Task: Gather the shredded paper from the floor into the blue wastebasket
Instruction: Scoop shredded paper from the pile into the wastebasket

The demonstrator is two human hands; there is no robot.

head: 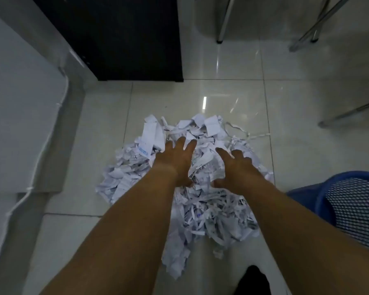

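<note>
A heap of white shredded paper (213,211) lies on the glossy tiled floor in the middle of the view. My left hand (175,161) hovers palm down over the heap's centre with fingers spread. Just to the right, my right hand (235,169) is also palm down over the heap, with its fingers apart and slightly curled. Neither hand holds paper. The blue wastebasket (322,201) with mesh walls stands at the right edge, close beside the heap, partly cut off by the frame.
A black cabinet (124,39) stands behind the heap at upper left. A white wall with a cable (41,150) runs down the left side. Metal chair legs (224,20) stand at upper right. A dark shoe tip (254,279) shows at the bottom.
</note>
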